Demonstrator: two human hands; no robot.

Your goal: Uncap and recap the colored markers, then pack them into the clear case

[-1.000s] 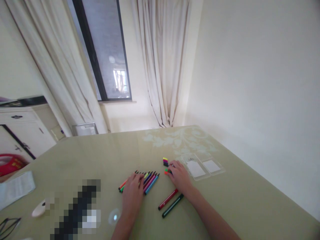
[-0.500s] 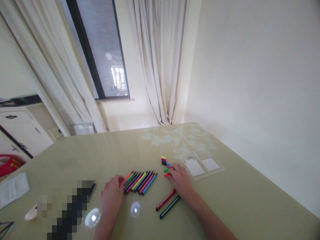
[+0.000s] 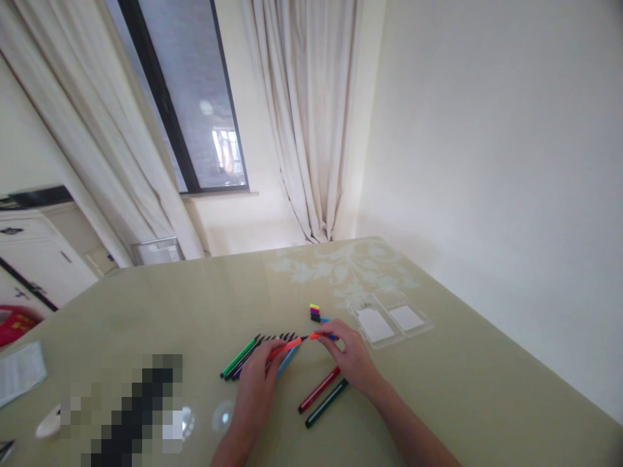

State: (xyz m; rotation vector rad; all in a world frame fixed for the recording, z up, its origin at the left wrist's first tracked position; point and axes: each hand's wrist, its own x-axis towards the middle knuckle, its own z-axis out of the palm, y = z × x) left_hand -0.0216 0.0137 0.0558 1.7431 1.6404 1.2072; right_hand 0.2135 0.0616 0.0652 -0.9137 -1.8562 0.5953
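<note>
My left hand [image 3: 260, 363] is closed on an orange felt-tip pen [image 3: 293, 344], its dark tip pointing right. Opposite that tip, my right hand [image 3: 346, 347] pinches a small orange pen cap [image 3: 314, 336]; tip and cap are very close, and I cannot tell whether they touch. Under and beside my left hand lies a row of uncapped felt-tip pens, partly hidden, with a green pen [image 3: 239, 357] at its left end. A red pen [image 3: 318, 390] and a dark green pen [image 3: 327, 403] lie capless-end hidden below my right hand. Several loose caps [image 3: 315, 312] sit beyond it.
An open clear plastic case [image 3: 389, 318] with white inserts lies to the right on the table [image 3: 462, 376]. At the left are a white packet [image 3: 22, 371], a pale rounded object [image 3: 48, 423] and a blurred-out dark item. A wall borders the right edge.
My left hand has lifted the orange pen from the row's left end and moved right with it. My right hand now holds the orange cap up to its tip.
</note>
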